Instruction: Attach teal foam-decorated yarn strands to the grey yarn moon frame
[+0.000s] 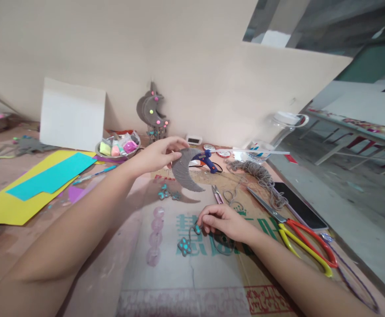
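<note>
Cardboard (192, 273) is lying flat on the table, and a person is working over it. Their left hand (157, 156) is holding a grey paper moon (185, 176) up in the air, with its fingers pinched on the moon's top tip. Their right hand (225, 222) is resting on the cardboard and pinching a thin string (191, 232) with a blue star (184, 246) on it (the star is lying flat). More blue stars (166, 192) are sitting just under the moon. Big scissors (306, 244) are lying to the right, near a phone (299, 207). A blue glue gun (207, 160) is lying behind the moon.
</note>
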Tool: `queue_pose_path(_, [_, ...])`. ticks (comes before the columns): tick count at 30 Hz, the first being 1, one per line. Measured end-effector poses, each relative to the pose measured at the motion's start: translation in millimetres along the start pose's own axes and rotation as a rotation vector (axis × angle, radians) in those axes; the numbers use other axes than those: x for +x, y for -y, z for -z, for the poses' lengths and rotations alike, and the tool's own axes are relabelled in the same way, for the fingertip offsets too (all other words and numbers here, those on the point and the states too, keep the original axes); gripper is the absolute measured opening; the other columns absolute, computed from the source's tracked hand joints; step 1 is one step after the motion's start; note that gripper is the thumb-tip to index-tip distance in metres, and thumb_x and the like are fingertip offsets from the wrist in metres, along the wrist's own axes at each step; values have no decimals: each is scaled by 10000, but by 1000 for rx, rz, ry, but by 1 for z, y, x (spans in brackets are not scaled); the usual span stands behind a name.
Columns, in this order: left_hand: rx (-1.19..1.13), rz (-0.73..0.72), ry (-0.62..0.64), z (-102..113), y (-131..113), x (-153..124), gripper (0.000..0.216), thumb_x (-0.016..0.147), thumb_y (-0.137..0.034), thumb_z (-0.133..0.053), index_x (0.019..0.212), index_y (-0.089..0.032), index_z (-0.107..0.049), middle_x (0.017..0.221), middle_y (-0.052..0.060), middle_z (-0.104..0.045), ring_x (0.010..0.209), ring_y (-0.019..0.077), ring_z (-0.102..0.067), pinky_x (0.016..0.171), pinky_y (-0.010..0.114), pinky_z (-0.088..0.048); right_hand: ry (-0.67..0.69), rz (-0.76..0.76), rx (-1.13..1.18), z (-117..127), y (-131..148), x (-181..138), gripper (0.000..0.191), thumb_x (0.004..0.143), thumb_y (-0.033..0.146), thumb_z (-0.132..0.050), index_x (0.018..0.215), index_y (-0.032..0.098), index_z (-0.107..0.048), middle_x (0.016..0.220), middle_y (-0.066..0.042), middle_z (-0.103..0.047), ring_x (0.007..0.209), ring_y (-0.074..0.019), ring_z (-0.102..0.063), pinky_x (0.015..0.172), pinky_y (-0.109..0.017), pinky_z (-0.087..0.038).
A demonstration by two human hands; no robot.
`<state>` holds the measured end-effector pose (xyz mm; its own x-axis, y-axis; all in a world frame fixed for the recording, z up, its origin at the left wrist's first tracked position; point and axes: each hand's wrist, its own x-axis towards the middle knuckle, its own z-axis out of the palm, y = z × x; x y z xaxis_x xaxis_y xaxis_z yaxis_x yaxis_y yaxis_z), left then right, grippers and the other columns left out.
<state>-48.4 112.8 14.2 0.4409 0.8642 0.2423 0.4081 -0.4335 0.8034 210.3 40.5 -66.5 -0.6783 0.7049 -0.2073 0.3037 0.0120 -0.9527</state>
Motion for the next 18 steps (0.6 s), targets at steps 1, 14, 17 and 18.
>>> queue_pose_path(1, [9,4,2,0,-2,0,272,862,-212,-504,1112,-155,-591,883,39,-632,631,100,-570,574,223,-469,-3,2,-3,0,0,0,403,856,523,-573,820,128,-646,625,-12,-600,563,-92,-509,523,-215,-357])
queue_pose_path(14, [74,30,7,-12,-9,1,192,796,-188,-563,944,-134,-672,869,33,-694,748,123,-616,698,236,-487,-9,-10,-12,0,1,0,428,839,555,-575,817,136,-653,625,-12,-596,568,-103,-517,539,-227,-376])
queue_pose_path(17, [31,54,-25,-12,-9,2,270,818,-132,-448,937,-131,-690,930,48,-709,775,123,-632,721,243,-506,-7,-7,-15,0,1,0,421,843,549,-574,815,136,-651,624,-11,-595,567,-102,-518,538,-226,-376])
queue_pose_path(18, [15,60,-34,-11,-9,2,304,813,-110,-417,934,-130,-696,951,53,-714,795,126,-639,735,247,-512,-5,-5,-15,0,0,0,417,845,544,-573,815,136,-651,626,-11,-595,570,-101,-519,539,-225,-377])
